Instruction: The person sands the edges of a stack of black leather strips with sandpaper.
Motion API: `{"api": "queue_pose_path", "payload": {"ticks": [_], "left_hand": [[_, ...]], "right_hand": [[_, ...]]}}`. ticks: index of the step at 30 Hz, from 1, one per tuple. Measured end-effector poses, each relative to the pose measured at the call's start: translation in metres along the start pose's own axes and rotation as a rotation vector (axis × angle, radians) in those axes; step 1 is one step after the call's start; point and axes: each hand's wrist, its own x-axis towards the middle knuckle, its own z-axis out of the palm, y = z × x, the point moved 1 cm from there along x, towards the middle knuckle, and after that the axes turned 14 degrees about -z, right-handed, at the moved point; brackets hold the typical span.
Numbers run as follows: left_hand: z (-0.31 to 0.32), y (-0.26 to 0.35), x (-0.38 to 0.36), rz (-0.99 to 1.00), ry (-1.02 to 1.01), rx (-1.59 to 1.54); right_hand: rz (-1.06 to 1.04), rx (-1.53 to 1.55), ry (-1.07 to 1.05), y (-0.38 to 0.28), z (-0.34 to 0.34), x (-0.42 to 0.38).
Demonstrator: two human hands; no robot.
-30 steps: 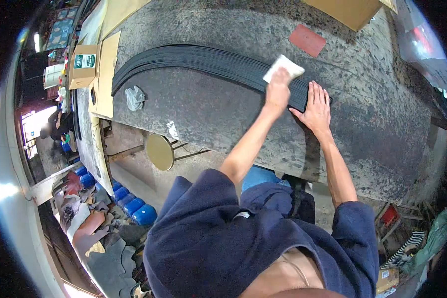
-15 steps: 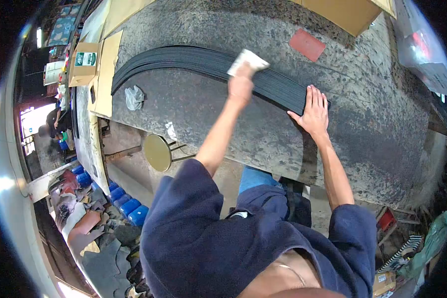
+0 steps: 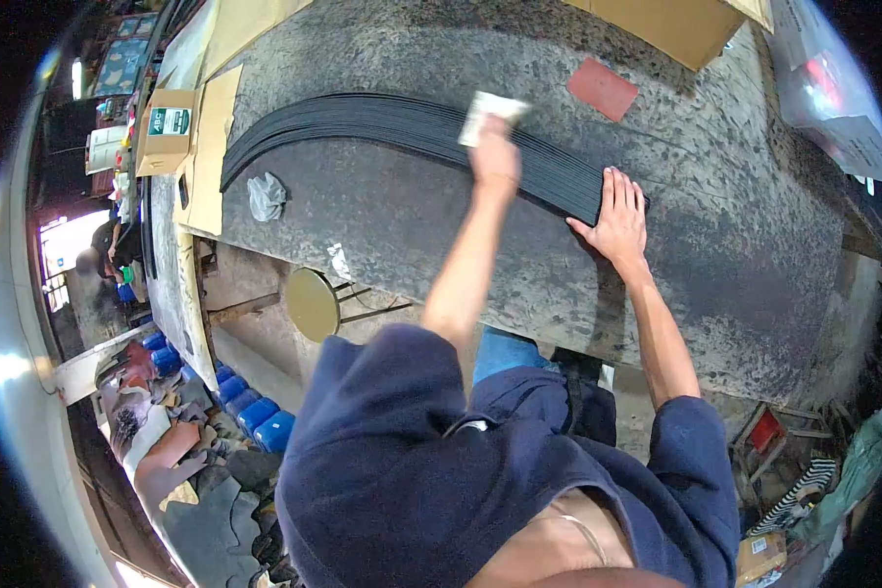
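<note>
A long bundle of thin black strips (image 3: 372,118) lies side by side on the worktable (image 3: 382,206), curving down at its left end. My left hand (image 3: 495,157), slightly blurred, grips a whitish folded cloth (image 3: 480,116) over the strips, right of their middle. Flat across the right end of the bundle rests my right hand (image 3: 619,220), its fingers stretched out and thumb apart. The strip ends lie partly hidden beneath it.
A red rectangular piece (image 3: 604,89) and a cardboard box (image 3: 671,29) lie beyond the strips. A crumpled plastic bag (image 3: 266,197) is near the left end. Below the table edge stands a round stool (image 3: 313,305); several blue containers (image 3: 255,414) and scraps (image 3: 206,510) fill the lower left.
My left hand has moved a little to the right along the strips with the cloth. My right hand stays at the right end.
</note>
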Motion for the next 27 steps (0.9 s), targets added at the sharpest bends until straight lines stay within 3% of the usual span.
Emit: {"api": "queue_pose_path", "payload": {"ticks": [1,2,4,6,8,10,12,15,17,18,19,21,24,27], "left_hand": [[0.027,-0.024,-0.025,0.294,-0.065,0.074],[0.042,-0.048,-0.048,0.572,0.003,0.615],[0.015,-0.019,-0.057,0.685,-0.192,0.590],[-0.028,-0.011,-0.006,0.629,-0.079,0.750],[-0.056,0.002,0.046,0.168,-0.010,0.294],[-0.025,0.006,0.019,0.130,0.039,0.542],[0.029,-0.035,-0.026,0.354,0.057,0.573],[0.018,-0.036,-0.052,0.727,-0.186,0.673],[-0.029,-0.009,-0.023,0.579,-0.159,0.792],[-0.045,-0.020,0.013,0.598,-0.007,0.734],[-0.064,0.014,0.030,0.307,-0.091,0.576],[-0.077,-0.021,0.066,0.402,0.135,0.814],[-0.053,-0.026,0.016,0.441,0.154,0.739],[-0.015,-0.014,-0.073,0.528,-0.188,0.822]], "right_hand": [[0.001,-0.004,-0.003,0.001,0.000,0.002],[-0.003,-0.007,-0.011,0.001,0.000,0.001],[-0.037,-0.003,0.030,0.000,0.000,0.001],[-0.006,-0.005,-0.011,-0.001,-0.002,0.001],[-0.006,-0.024,-0.011,0.003,-0.005,0.000],[-0.010,-0.018,-0.012,0.000,-0.002,0.001],[-0.004,-0.028,-0.007,-0.001,0.001,0.001],[-0.028,-0.015,0.017,0.001,-0.001,0.000],[-0.031,-0.031,0.002,0.002,0.000,0.001],[-0.023,-0.043,-0.017,0.002,0.000,-0.001],[-0.030,-0.044,-0.008,0.001,-0.001,-0.002],[-0.016,-0.063,-0.012,0.001,-0.004,0.001],[0.009,-0.082,-0.073,-0.010,-0.001,-0.005],[0.004,-0.045,-0.065,-0.012,-0.005,-0.006]]}}
